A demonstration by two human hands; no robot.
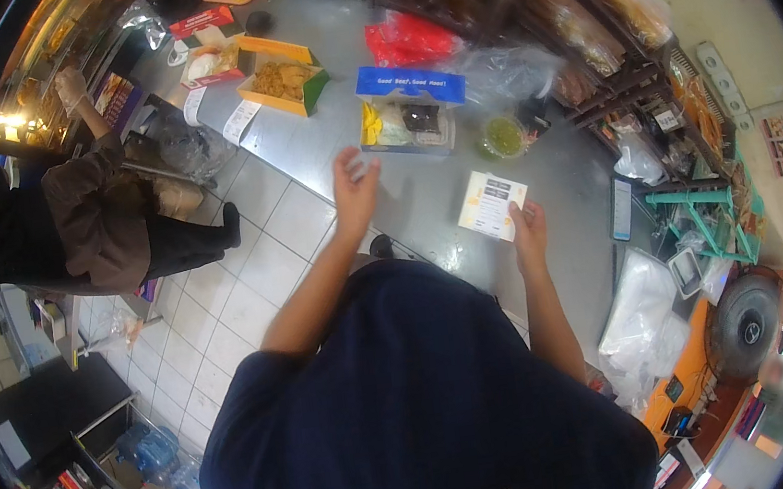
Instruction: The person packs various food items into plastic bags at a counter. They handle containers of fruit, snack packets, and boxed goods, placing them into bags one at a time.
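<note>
My right hand (529,229) grips the edge of a small white and yellow carton (493,204) that bears printing, held over the steel counter. Near the counter's front edge my left hand (357,189) is raised with fingers apart, holding nothing. Just beyond it stands an open blue meal box (410,86), with a yellow packet, something white that looks like wrapped rice, and a dark sachet inside. To the right of that box is a clear cup of green sauce or drink (502,136). Farther left, an open orange box (280,80) contains fried food.
A red meal box (208,66) stands past the orange one, with paper slips (241,120) hanging at the counter edge. Red plastic bags (411,38) lie behind. At right are a phone (621,207) and white plastic bags (637,300). A gloved co-worker (87,207) stands at left.
</note>
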